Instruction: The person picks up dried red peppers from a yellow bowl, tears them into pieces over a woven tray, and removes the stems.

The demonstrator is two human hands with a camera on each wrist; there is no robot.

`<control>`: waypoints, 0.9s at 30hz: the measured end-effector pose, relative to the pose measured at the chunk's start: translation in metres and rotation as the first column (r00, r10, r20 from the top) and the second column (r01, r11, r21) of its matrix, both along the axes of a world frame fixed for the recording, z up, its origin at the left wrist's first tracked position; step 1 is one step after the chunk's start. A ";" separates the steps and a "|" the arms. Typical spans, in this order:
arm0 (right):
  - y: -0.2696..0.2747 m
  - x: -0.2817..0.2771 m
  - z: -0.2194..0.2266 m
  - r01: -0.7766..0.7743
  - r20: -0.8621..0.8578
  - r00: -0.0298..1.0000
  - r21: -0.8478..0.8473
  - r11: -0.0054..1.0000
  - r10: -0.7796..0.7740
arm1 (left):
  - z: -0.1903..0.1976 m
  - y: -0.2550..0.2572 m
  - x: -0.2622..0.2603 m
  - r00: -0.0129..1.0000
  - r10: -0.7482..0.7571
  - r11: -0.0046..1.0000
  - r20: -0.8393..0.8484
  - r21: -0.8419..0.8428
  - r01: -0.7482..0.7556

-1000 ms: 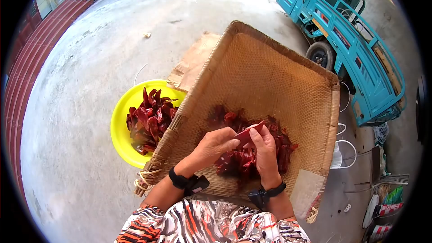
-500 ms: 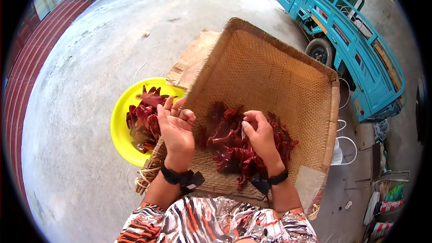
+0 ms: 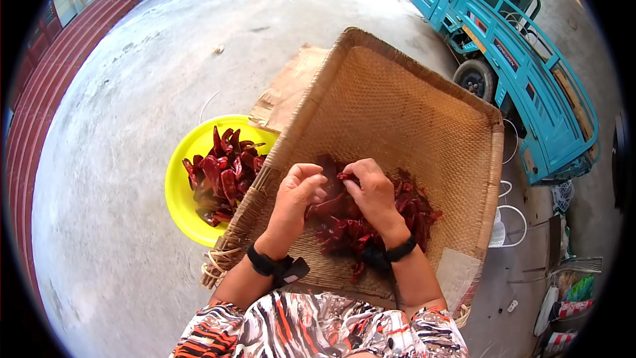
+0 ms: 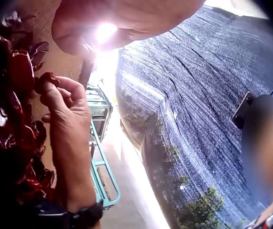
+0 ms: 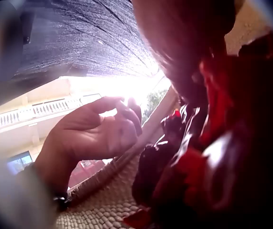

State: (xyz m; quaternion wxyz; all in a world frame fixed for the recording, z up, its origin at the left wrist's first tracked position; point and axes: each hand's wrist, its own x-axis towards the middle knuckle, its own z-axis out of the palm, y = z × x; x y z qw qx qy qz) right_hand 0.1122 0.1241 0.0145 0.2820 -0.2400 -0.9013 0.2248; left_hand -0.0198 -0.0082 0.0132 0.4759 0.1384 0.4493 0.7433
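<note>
Over the woven basket (image 3: pixel 391 99), the right hand (image 3: pixel 376 200) pinches a small piece of dried red pepper (image 3: pixel 344 176) between thumb and fingers; the left wrist view shows this piece (image 4: pixel 48 78) at the fingertips of the right hand (image 4: pixel 70 124). Beside it the left hand (image 3: pixel 295 200) is raised with loosely bent fingers and nothing visible in them; the right wrist view also shows the left hand (image 5: pixel 101 131) without an object. Below both hands lies a pile of dark red peppers (image 3: pixel 417 212). More peppers (image 3: pixel 228 172) fill a yellow basin (image 3: pixel 179 192) left of the basket.
Cardboard (image 3: pixel 295 83) lies behind the basin, against the basket's left edge. A teal three-wheeled vehicle (image 3: pixel 510 59) stands at the upper right. White-handled buckets (image 3: pixel 497 231) are right of the basket. Red steps (image 3: pixel 59 86) run along the far left.
The red piece between both hands is gone from there. My left hand went out toward the basin with its fingers spread, then came back beside the right hand, which now pinches a small piece.
</note>
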 end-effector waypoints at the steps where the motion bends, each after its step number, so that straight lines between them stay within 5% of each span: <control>1: -0.003 0.001 0.006 -0.005 -0.046 0.999 0.070 0.998 0.008 | 0.002 0.001 0.003 0.998 -0.013 0.999 -0.059 -0.040 0.010; 3: -0.007 0.003 0.020 -0.003 -0.138 0.990 0.213 0.977 0.033 | 0.005 0.003 0.009 0.989 -0.050 0.998 -0.137 -0.036 0.045; 6: -0.017 0.008 0.030 -0.113 -0.109 0.986 0.118 0.987 0.126 | 0.016 0.002 0.017 0.975 -0.121 0.992 -0.186 0.005 0.124; 16: -0.039 0.017 0.027 -0.056 -0.264 0.964 -0.293 0.954 -0.024 | 0.011 0.002 0.019 0.938 -0.204 0.966 -0.280 0.098 0.239; 19: -0.040 0.020 0.032 -0.076 -0.238 0.971 -0.253 0.965 0.014 | 0.014 0.000 0.014 0.948 -0.216 0.970 -0.235 0.057 0.235; 25: -0.041 0.019 0.028 -0.165 -0.305 0.950 -0.317 0.934 0.065 | 0.010 -0.001 0.008 0.938 -0.297 0.938 0.178 0.235 0.253; 27: -0.039 0.017 0.031 -0.134 -0.291 0.956 -0.280 0.951 0.049 | 0.011 -0.001 0.009 0.981 -0.150 0.972 0.119 0.199 0.124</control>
